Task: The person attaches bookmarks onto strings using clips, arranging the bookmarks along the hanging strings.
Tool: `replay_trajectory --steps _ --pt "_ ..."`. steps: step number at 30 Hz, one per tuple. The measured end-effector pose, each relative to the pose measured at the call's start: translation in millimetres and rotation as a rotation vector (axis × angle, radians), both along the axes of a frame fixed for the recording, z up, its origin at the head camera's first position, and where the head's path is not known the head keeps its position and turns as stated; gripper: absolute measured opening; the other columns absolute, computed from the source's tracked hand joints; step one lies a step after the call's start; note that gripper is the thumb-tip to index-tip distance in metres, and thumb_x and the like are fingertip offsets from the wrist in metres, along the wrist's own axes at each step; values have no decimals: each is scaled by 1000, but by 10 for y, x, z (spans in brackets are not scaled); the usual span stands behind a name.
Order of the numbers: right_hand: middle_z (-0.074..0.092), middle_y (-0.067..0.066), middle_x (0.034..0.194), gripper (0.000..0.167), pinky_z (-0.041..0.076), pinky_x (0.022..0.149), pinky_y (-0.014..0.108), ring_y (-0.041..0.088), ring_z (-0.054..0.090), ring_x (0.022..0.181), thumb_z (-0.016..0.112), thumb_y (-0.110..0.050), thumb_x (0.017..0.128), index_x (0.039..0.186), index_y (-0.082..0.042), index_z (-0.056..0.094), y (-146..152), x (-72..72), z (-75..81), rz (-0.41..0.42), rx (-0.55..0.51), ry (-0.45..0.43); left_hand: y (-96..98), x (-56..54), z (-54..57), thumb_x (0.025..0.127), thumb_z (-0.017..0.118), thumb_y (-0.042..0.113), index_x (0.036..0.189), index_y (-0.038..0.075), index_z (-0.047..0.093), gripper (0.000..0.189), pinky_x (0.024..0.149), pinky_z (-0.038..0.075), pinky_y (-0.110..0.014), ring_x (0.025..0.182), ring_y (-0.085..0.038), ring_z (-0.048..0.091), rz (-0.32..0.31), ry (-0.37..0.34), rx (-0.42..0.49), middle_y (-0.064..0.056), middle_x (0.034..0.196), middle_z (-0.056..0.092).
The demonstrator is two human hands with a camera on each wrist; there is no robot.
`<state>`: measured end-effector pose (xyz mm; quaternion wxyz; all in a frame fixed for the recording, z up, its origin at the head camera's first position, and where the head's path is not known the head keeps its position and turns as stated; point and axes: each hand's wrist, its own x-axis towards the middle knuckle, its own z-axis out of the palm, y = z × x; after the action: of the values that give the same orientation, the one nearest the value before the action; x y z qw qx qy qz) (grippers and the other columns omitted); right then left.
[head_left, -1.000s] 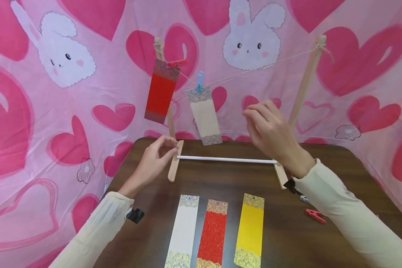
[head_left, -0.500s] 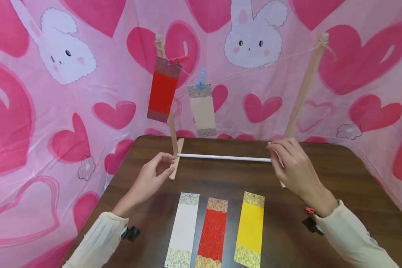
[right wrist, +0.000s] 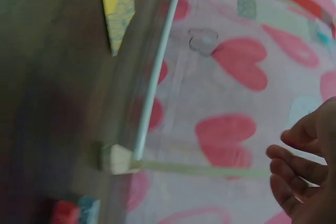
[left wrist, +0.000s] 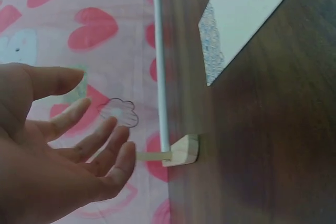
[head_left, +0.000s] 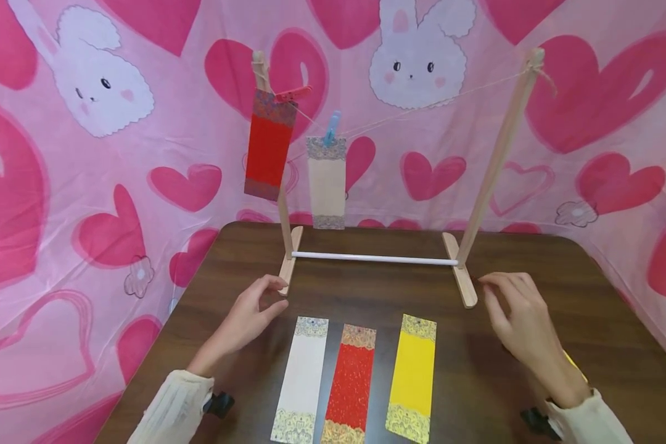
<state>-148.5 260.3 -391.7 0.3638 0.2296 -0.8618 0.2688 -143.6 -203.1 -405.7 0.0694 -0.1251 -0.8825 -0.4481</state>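
My left hand [head_left: 250, 314] is held above the table's left side, fingers loosely bent and apart, with nothing in them. It is nearest the stand's left foot [head_left: 290, 262]. On the right, my right hand [head_left: 524, 320] hovers beside the stand's right foot [head_left: 466, 290], fingers relaxed and holding nothing. From the stand's string [head_left: 422, 111] hang two lace-edged cards. A red clothespin [head_left: 294, 94] clips the red card [head_left: 267, 148] near the left post; a blue clothespin [head_left: 331, 128] clips the cream card [head_left: 327, 185], which hangs nearly straight.
White [head_left: 300, 379], speckled red [head_left: 351, 382] and yellow [head_left: 412, 376] cards lie in a row at the table's front. A white rod [head_left: 374, 258] joins the stand's feet. Blurred red [right wrist: 65, 212] and blue [right wrist: 89, 209] pieces lie near the right foot. A patterned pink cloth hangs behind.
My right hand has come down from near the string and moved right, past the stand's right foot. My left hand has lowered slightly. The cream card has swung from tilted to nearly upright.
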Motion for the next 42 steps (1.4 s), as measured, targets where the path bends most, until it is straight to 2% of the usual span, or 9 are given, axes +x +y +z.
replay_trajectory --steps 6,10,16,19,25,28,32,36,42 --pt "68 19 99 24 33 85 21 33 52 94 68 10 81 104 4 67 233 93 -264 -119 -71 -102 39 -79 -221 90 72 7 124 6 57 37 93 49 -57 114 -39 59 -38 -104 -33 -16 120 59" --pt "67 24 103 24 37 72 29 36 56 90 68 1 88 111 4 65 380 149 -438 -229 -95 -309 77 -118 -373 90 72 8 122 4 59 35 92 50 -53 109 -36 61 -47 -141 -46 -17 120 62" --pt "66 27 106 29 43 62 17 40 68 89 67 -14 95 120 1 62 551 173 -658 -309 -120 -585 177 -160 -505 90 73 8 121 3 61 33 91 51 -49 104 -31 60 -65 -182 -45 -14 119 64" --pt "67 24 103 30 42 61 14 29 69 81 70 -15 93 118 0 62 610 163 -736 -318 -106 -595 207 -165 -549 88 74 7 121 5 62 36 90 51 -48 102 -30 60 -33 -181 -37 -13 119 64" --pt "70 17 95 30 37 65 27 -6 51 70 75 -12 87 114 -2 66 707 189 -859 -353 -102 -572 136 -176 -636 87 76 8 120 6 64 35 83 50 -37 98 -24 57 -33 -229 30 -10 117 62" --pt "71 18 94 30 35 70 34 -2 54 74 77 -10 85 112 -3 67 766 219 -893 -364 -94 -553 74 -203 -666 89 74 8 120 5 64 33 79 49 -30 96 -23 58 -24 -264 124 -12 114 64" --pt "69 23 101 35 37 72 42 24 60 85 78 -17 85 113 0 66 834 290 -895 -343 -52 -585 3 -213 -697 90 72 5 120 -1 64 31 72 48 -25 93 -25 58 41 -267 197 -18 112 66" --pt "67 23 104 43 42 71 43 35 61 87 81 -26 84 113 2 66 853 286 -877 -300 -15 -620 -39 -215 -672 90 72 5 118 -5 64 30 69 47 -25 91 -27 57 52 -250 171 -22 109 66" --pt "66 19 100 47 45 66 23 23 63 80 86 -18 78 114 4 65 860 228 -817 -263 5 -615 5 -205 -650 85 80 16 123 5 62 44 77 47 -31 92 -24 53 -12 -252 26 -11 107 62"
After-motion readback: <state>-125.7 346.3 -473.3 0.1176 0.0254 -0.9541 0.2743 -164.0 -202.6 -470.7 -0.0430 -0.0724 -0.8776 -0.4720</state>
